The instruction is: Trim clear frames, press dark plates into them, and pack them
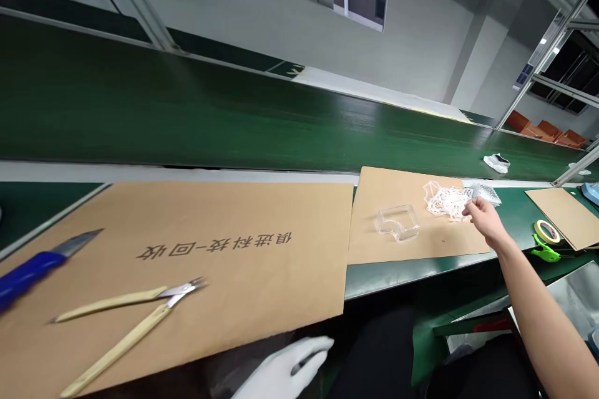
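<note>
A loose tangle of thin white plastic strips point(447, 201) lies in a heap on a brown kraft-paper sheet point(449, 243), near a clear, angular moulded plastic tray point(397, 222) resting flat on the same sheet.

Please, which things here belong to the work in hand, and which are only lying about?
Part of the work:
right hand
white plastic scrap
clear plastic tray
brown paper sheet

Just lying about:
blue knife
wood-handled cutters
tape roll
</note>
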The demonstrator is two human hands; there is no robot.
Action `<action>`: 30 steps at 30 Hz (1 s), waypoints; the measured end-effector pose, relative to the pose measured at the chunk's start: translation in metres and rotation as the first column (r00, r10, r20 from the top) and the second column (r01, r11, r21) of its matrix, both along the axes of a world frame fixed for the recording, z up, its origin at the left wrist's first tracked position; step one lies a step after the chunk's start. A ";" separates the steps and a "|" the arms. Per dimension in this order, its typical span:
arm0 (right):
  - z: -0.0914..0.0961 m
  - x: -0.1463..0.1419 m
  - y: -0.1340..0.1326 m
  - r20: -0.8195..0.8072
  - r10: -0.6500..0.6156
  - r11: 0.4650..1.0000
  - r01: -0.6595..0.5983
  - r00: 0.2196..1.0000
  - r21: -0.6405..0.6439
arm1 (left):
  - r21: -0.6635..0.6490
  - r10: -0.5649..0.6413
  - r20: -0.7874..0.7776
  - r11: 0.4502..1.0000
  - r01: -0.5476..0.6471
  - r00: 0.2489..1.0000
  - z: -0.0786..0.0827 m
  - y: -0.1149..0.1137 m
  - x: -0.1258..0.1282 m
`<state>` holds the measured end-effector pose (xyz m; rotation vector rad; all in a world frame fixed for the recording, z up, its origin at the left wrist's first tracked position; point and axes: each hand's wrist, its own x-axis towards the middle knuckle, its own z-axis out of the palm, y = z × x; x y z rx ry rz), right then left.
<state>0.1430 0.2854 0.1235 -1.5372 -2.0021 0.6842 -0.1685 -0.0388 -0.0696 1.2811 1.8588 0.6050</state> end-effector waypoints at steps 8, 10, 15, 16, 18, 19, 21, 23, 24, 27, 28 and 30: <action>0.049 0.009 -0.023 -0.040 0.236 0.972 -0.236 0.971 0.000 | 0.444 -0.114 -0.036 0.888 0.118 0.993 0.140 0.093 0.026; 0.055 0.009 -0.036 0.068 0.250 0.967 -0.253 0.966 0.032 | 0.551 -0.065 -0.161 0.822 0.144 0.985 0.148 0.129 0.028; 0.068 0.002 -0.067 0.082 0.329 0.944 -0.327 0.941 -0.028 | 0.437 -0.154 -0.575 0.773 0.460 0.804 0.136 0.209 0.035; 0.070 0.001 -0.072 0.077 0.342 0.940 -0.340 0.936 -0.039 | 0.403 -0.208 -0.598 0.757 0.515 0.774 0.132 0.218 0.036; 0.073 0.000 -0.079 0.078 0.366 0.930 -0.363 0.927 -0.052 | 0.381 -0.293 -0.606 0.709 0.593 0.739 0.122 0.228 0.037; 0.074 0.001 -0.082 0.081 0.376 0.926 -0.373 0.923 -0.053 | 0.387 -0.314 -0.600 0.691 0.610 0.736 0.117 0.229 0.036; 0.076 0.003 -0.085 0.088 0.390 0.921 -0.388 0.917 -0.038 | 0.415 -0.325 -0.579 0.672 0.613 0.748 0.112 0.226 0.032; 0.078 0.005 -0.086 0.092 0.402 0.915 -0.403 0.911 -0.009 | 0.471 -0.300 -0.539 0.667 0.577 0.787 0.114 0.219 0.029; 0.078 0.005 -0.087 0.092 0.414 0.909 -0.416 0.906 0.002 | 0.512 -0.279 -0.505 0.664 0.544 0.817 0.119 0.215 0.027; 0.082 0.001 -0.091 0.085 0.486 0.873 -0.488 0.870 -0.007 | 0.640 -0.244 -0.284 0.672 0.373 0.927 0.145 0.208 0.028; 0.085 -0.002 -0.092 0.080 0.517 0.856 -0.516 0.852 -0.038 | 0.655 -0.270 -0.165 0.689 0.310 0.949 0.156 0.208 0.030; 0.090 -0.008 -0.097 0.043 0.587 0.805 -0.576 0.809 -0.142 | 0.628 -0.391 0.098 0.737 0.247 0.915 0.175 0.210 0.036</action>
